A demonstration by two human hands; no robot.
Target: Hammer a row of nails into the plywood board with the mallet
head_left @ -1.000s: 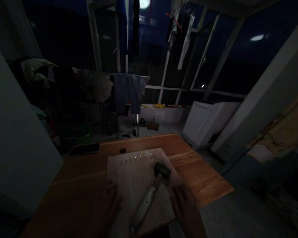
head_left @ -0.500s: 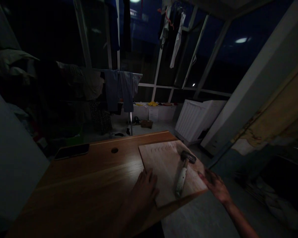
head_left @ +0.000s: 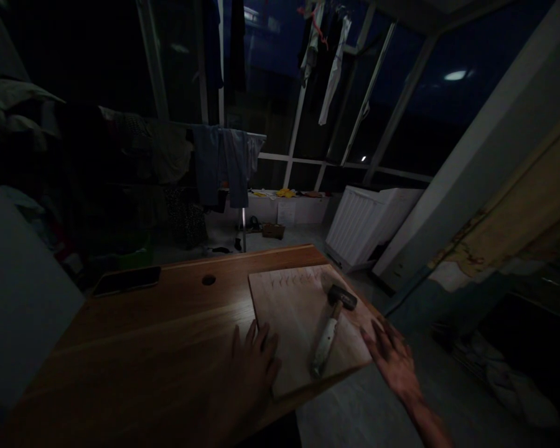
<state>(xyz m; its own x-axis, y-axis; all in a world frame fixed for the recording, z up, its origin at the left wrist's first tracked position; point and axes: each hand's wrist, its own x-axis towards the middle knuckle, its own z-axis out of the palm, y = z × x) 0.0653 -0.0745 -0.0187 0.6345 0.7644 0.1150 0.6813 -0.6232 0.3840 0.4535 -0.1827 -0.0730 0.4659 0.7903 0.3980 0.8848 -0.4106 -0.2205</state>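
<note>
A pale wooden board (head_left: 289, 323) lies on the table, its lower right corner reaching the table's edge. On it rests a hammer (head_left: 325, 339) with a dark head and a worn, light handle, slanting towards me. Several nails (head_left: 294, 278) stand in a row along the board's far edge. My left hand (head_left: 254, 364) is at the board's left edge, fingers spread, in deep shadow. At the right edge lies my right hand (head_left: 392, 354), fingers stretched out and touching the board's rim. Neither hand touches the hammer.
On the wooden table (head_left: 168, 342) are a dark phone (head_left: 127, 281) and a round hole (head_left: 208, 280). Beyond stand a drying rack with clothes (head_left: 219, 165) and a white ribbed cabinet-like unit (head_left: 357, 224). A yellow curtain (head_left: 508, 211) hangs at right. The room is dim.
The board, with the hammer on it, has shifted slightly left on the table. My left hand's fingers have spread wider, and my right hand has moved left with the board. The view has moved a little.
</note>
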